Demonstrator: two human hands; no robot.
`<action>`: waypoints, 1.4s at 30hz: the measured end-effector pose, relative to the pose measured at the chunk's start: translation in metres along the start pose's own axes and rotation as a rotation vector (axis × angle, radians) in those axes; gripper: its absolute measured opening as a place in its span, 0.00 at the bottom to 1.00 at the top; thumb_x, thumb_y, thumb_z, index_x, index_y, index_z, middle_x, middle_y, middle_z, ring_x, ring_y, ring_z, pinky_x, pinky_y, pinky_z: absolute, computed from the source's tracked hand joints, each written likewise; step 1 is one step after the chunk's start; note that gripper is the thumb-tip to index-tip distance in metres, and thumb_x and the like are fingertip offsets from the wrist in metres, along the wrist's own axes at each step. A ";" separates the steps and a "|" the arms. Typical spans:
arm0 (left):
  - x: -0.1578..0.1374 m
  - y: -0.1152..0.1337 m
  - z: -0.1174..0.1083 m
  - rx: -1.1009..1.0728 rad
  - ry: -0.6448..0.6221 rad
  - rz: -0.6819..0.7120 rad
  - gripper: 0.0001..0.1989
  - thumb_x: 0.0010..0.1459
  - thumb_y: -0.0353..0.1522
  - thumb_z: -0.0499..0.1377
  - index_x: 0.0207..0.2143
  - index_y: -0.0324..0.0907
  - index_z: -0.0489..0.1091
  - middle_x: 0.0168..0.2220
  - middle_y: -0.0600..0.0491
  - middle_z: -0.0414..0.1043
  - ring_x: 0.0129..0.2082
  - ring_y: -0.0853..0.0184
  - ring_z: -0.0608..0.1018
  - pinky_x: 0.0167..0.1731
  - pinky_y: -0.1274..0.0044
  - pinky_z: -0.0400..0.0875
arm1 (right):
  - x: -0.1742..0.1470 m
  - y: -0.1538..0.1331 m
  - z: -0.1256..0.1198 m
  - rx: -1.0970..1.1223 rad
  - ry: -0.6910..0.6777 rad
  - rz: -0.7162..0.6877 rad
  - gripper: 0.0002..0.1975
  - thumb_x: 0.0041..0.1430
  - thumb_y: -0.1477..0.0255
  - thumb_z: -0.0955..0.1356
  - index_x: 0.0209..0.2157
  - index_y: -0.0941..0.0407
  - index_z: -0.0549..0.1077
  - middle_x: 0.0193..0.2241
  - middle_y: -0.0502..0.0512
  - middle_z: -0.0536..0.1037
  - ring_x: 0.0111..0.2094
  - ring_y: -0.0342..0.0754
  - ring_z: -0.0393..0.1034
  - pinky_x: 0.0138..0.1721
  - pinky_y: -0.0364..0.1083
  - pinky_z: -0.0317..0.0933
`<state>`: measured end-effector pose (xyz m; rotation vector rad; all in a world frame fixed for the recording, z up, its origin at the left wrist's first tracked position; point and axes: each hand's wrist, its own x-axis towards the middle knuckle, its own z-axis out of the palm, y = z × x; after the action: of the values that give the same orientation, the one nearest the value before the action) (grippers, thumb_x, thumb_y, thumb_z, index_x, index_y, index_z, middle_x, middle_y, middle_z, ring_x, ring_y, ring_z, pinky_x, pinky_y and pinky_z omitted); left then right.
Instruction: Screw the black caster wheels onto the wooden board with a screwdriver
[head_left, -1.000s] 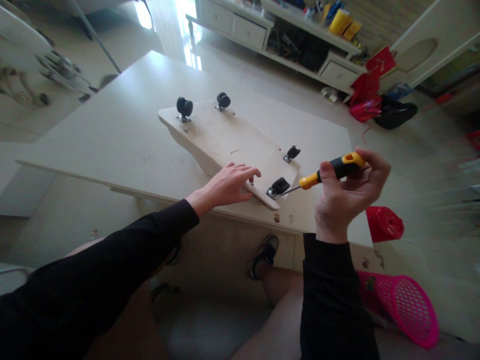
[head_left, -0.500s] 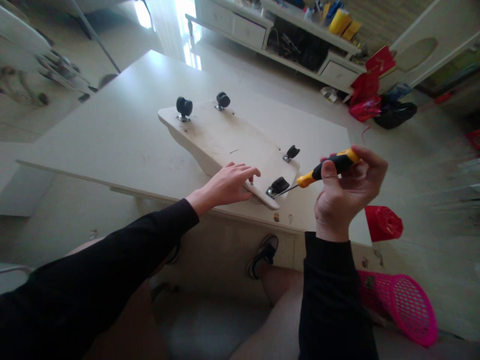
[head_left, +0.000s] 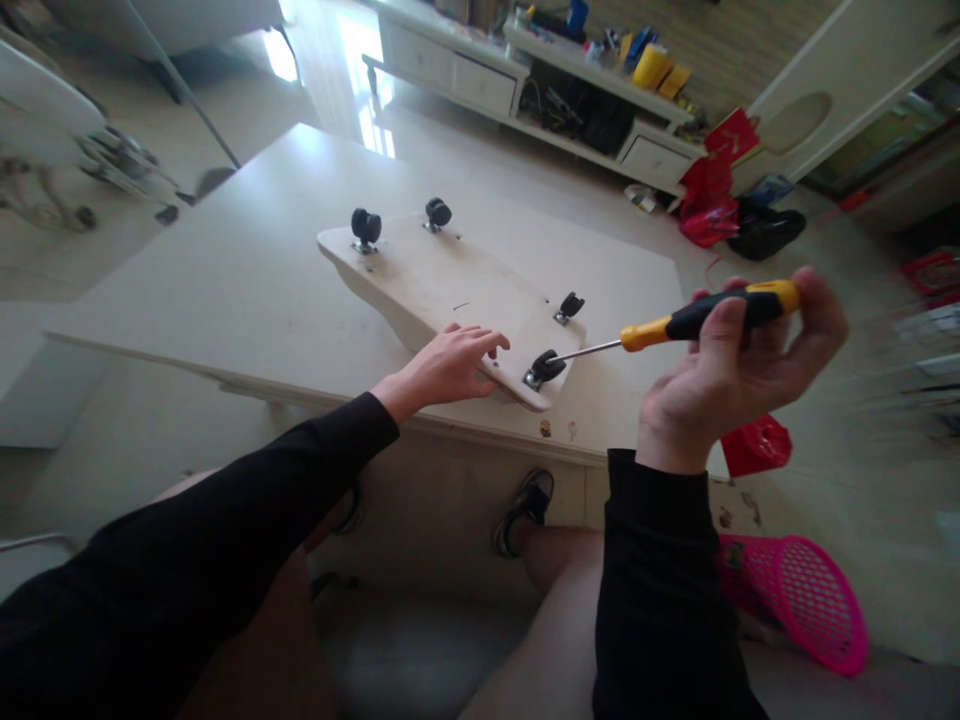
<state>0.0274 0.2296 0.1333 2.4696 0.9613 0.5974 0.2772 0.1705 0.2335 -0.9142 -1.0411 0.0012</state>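
Note:
A white board with raised side edges [head_left: 450, 285] lies on the white table, its black caster wheels pointing up. My left hand [head_left: 454, 368] rests on the near edge of the board, fingers stretched out over it. In my right hand [head_left: 739, 370] is a screwdriver [head_left: 690, 322] with a yellow and black handle. Its shaft points left, and the tip is at the nearest caster [head_left: 546, 367]; whether it touches the caster I cannot tell. A second caster [head_left: 570, 307] sits beyond, and two more, a left one [head_left: 365, 228] and a far one [head_left: 437, 213], stand at the other end.
The white table [head_left: 247, 240] spreads under the board. A pink mesh basket [head_left: 817, 600] and a red plastic bag [head_left: 757, 445] are at the right. A white cabinet [head_left: 480, 85] holding clutter stands at the back, with red and black bags [head_left: 765, 230] on the floor beside it.
My right hand has moved right and up with the screwdriver, its tip leaving the caster's base plate for the wheel part. My left hand stays on the board's edge.

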 end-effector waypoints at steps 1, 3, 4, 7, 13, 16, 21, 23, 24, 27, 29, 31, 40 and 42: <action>-0.002 -0.001 -0.001 0.005 0.015 -0.002 0.25 0.56 0.33 0.67 0.58 0.44 0.73 0.52 0.47 0.82 0.53 0.55 0.81 0.56 0.64 0.66 | 0.003 -0.004 -0.003 0.037 0.050 0.004 0.21 0.60 0.71 0.75 0.53 0.51 0.70 0.49 0.52 0.75 0.51 0.50 0.80 0.55 0.55 0.75; -0.009 0.001 -0.003 0.002 0.059 -0.027 0.22 0.58 0.33 0.66 0.56 0.42 0.74 0.50 0.47 0.82 0.51 0.56 0.82 0.56 0.64 0.67 | 0.006 -0.008 -0.014 0.097 0.170 0.083 0.22 0.58 0.73 0.76 0.51 0.52 0.68 0.48 0.52 0.75 0.52 0.51 0.81 0.56 0.56 0.75; -0.013 0.004 -0.004 -0.008 0.087 -0.049 0.20 0.59 0.33 0.65 0.54 0.42 0.75 0.49 0.48 0.82 0.49 0.57 0.82 0.55 0.64 0.68 | 0.005 -0.009 -0.021 0.114 0.224 0.154 0.23 0.57 0.72 0.76 0.51 0.50 0.67 0.47 0.50 0.76 0.53 0.51 0.81 0.58 0.56 0.74; -0.031 0.023 -0.005 -0.095 0.183 -0.133 0.17 0.59 0.30 0.62 0.51 0.41 0.75 0.44 0.49 0.82 0.43 0.60 0.80 0.50 0.66 0.71 | -0.008 -0.012 -0.048 0.182 0.334 0.446 0.30 0.52 0.64 0.79 0.48 0.46 0.61 0.46 0.45 0.78 0.47 0.47 0.82 0.55 0.55 0.77; -0.101 0.097 0.028 -0.710 0.181 -0.350 0.17 0.63 0.42 0.63 0.46 0.39 0.77 0.37 0.51 0.80 0.33 0.65 0.77 0.36 0.73 0.72 | -0.115 -0.060 -0.104 0.190 0.330 0.912 0.34 0.38 0.60 0.85 0.40 0.48 0.65 0.37 0.42 0.77 0.42 0.44 0.80 0.50 0.50 0.79; -0.145 0.125 0.061 -0.929 0.159 -0.472 0.21 0.60 0.47 0.64 0.46 0.39 0.81 0.37 0.48 0.82 0.36 0.61 0.79 0.38 0.71 0.73 | -0.195 -0.082 -0.124 0.182 0.278 1.082 0.32 0.36 0.59 0.85 0.38 0.49 0.68 0.35 0.44 0.79 0.39 0.47 0.81 0.47 0.52 0.80; -0.189 0.138 0.099 -1.055 0.123 -0.574 0.28 0.56 0.54 0.66 0.44 0.39 0.83 0.36 0.47 0.81 0.35 0.60 0.77 0.36 0.71 0.70 | -0.281 -0.090 -0.139 0.183 0.200 1.251 0.36 0.32 0.58 0.85 0.41 0.49 0.68 0.37 0.46 0.80 0.39 0.49 0.83 0.45 0.49 0.80; -0.197 0.139 0.105 -1.060 0.148 -0.589 0.30 0.53 0.56 0.66 0.40 0.39 0.83 0.35 0.47 0.80 0.34 0.61 0.76 0.36 0.71 0.69 | -0.295 -0.089 -0.140 0.177 0.179 1.272 0.37 0.30 0.56 0.85 0.40 0.48 0.68 0.35 0.44 0.78 0.37 0.48 0.82 0.44 0.49 0.79; -0.201 0.139 0.107 -1.075 0.167 -0.618 0.31 0.50 0.57 0.67 0.40 0.39 0.83 0.35 0.47 0.80 0.34 0.61 0.76 0.35 0.71 0.68 | -0.300 -0.089 -0.140 0.178 0.161 1.282 0.37 0.29 0.56 0.85 0.40 0.48 0.68 0.34 0.44 0.78 0.36 0.48 0.82 0.44 0.49 0.79; -0.212 0.136 0.116 -1.148 0.240 -0.796 0.36 0.42 0.59 0.71 0.43 0.41 0.82 0.37 0.47 0.81 0.33 0.62 0.76 0.32 0.73 0.65 | -0.311 -0.084 -0.134 0.171 0.113 1.302 0.38 0.27 0.53 0.85 0.38 0.49 0.69 0.32 0.44 0.76 0.36 0.49 0.81 0.43 0.50 0.79; -0.217 0.131 0.123 -1.180 0.327 -0.901 0.37 0.39 0.59 0.71 0.42 0.42 0.82 0.39 0.46 0.82 0.33 0.63 0.77 0.32 0.74 0.64 | -0.317 -0.078 -0.128 0.155 0.093 1.296 0.38 0.26 0.52 0.85 0.38 0.50 0.70 0.32 0.44 0.76 0.36 0.48 0.80 0.44 0.50 0.79; -0.219 0.125 0.130 -1.212 0.424 -0.961 0.37 0.38 0.60 0.71 0.42 0.42 0.82 0.41 0.46 0.82 0.33 0.64 0.77 0.32 0.75 0.64 | -0.324 -0.072 -0.121 0.136 0.069 1.289 0.38 0.26 0.52 0.85 0.38 0.50 0.70 0.32 0.44 0.76 0.37 0.48 0.80 0.45 0.51 0.79; -0.219 0.103 0.139 -1.291 0.643 -1.047 0.39 0.31 0.60 0.74 0.39 0.41 0.80 0.40 0.43 0.82 0.38 0.60 0.82 0.34 0.74 0.67 | -0.341 -0.061 -0.117 0.012 -0.168 1.314 0.31 0.31 0.57 0.82 0.37 0.52 0.73 0.30 0.46 0.77 0.35 0.51 0.78 0.41 0.53 0.77; -0.218 0.100 0.139 -1.291 0.642 -1.022 0.39 0.31 0.60 0.73 0.38 0.41 0.81 0.39 0.43 0.82 0.38 0.59 0.82 0.36 0.73 0.70 | -0.342 -0.057 -0.119 -0.044 -0.240 1.296 0.27 0.32 0.58 0.81 0.36 0.53 0.75 0.29 0.48 0.78 0.33 0.51 0.77 0.39 0.52 0.75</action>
<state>0.0068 -0.0228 0.0205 0.5251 1.2676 1.1132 0.1578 -0.0817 -0.0043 -1.5117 -0.5008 1.1876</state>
